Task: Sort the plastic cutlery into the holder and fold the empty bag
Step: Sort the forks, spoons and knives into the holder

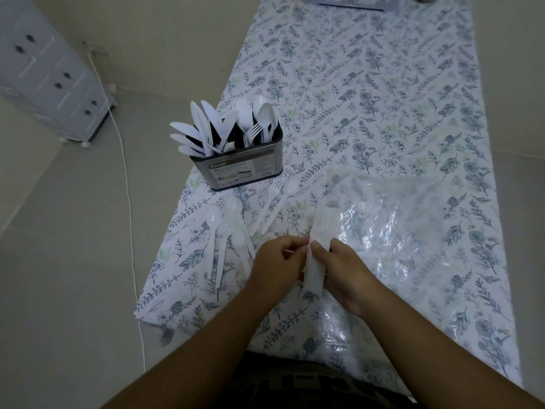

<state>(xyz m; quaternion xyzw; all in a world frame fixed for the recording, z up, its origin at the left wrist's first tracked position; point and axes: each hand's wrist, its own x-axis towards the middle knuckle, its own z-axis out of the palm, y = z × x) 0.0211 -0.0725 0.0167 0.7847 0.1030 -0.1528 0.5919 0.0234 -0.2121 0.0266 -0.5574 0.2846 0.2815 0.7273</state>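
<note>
A steel cutlery holder (247, 169) stands at the left edge of the floral cloth, with white knives in its left part and forks and spoons in its right part. My right hand (345, 270) grips a stacked bundle of white plastic forks (321, 231), tines pointing away from me. My left hand (277, 261) pinches the same bundle at its left side. Several loose white spoons (227, 228) lie left of my hands. One fork and one spoon (277, 199) lie just in front of the holder. The clear plastic bag (398, 231) lies flat to the right.
The floral cloth (383, 98) covers a long surface running away from me. A white cable (126, 184) trails over the floor on the left, near a white drawer cabinet (50, 72). A tray-like object (351, 2) sits at the far end.
</note>
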